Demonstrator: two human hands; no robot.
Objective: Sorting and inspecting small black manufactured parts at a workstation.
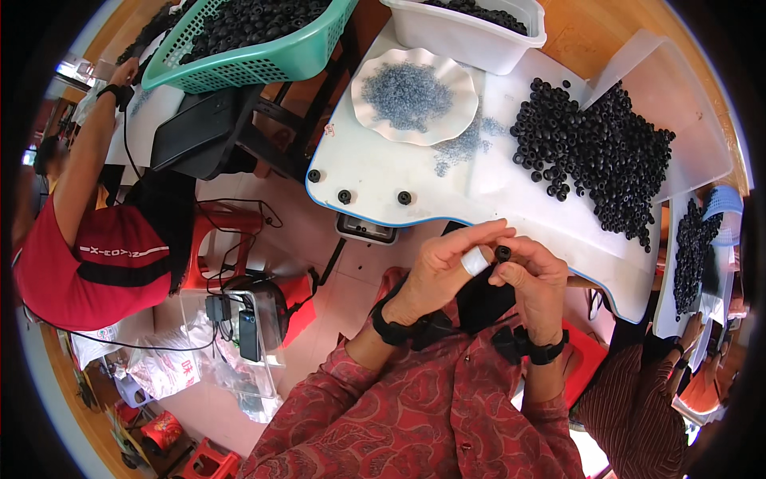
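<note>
Both of my hands meet over my lap, in front of the table's near edge. Between their fingertips is a small black ring-shaped piece [502,253] with a hole in it. My right hand [538,279] pinches it with thumb and index finger. From the other side my left hand [447,267], a white wrap on its thumb, closes on the piece; its far fingertips are partly hidden. On the white table [359,172], three similar black pieces stand apart along the near left edge, one of them a black piece [404,197] nearest my left hand.
A fluted white plate [367,116] holds small clear bluish bits, some spilled beside it. Black pieces [590,140] spill from a tipped clear bin [694,120]. Behind are a white tub [463,36] and green basket [239,76]. Co-workers sit left and right.
</note>
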